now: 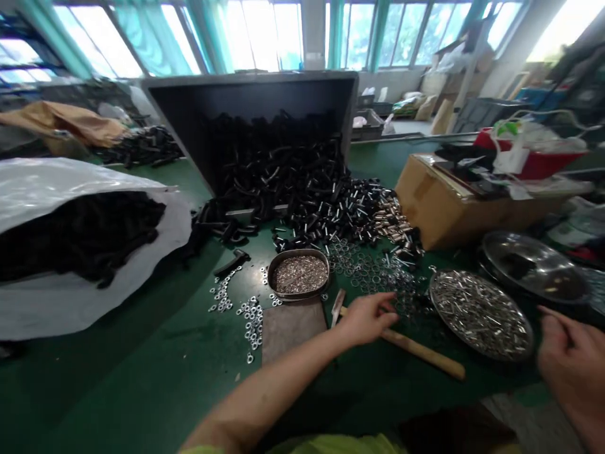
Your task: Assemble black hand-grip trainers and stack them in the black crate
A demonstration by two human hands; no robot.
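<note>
My left hand (367, 320) reaches over the wooden handle of a hammer (425, 355), with its fingers bent and apart near a spread of small metal rings (359, 265). I see nothing held in it. At the right edge is my right hand (571, 362), its index finger stretched out toward a round metal tray (530, 343) of small metal pins (479, 312). No object shows in that hand. A flat metal plate (293, 328) lies left of the hammer, and behind it stands an oval tin (297, 295) full of tiny metal pieces (301, 274).
A tipped grey bin (250, 79) spills black handles (278, 164) and bolts (340, 211) onto the green table (142, 378). Small metal eyelets (253, 325) lie left of the plate. A white sack (70, 315) stands left; a cardboard box (435, 202) and steel bowl (534, 265) stand right.
</note>
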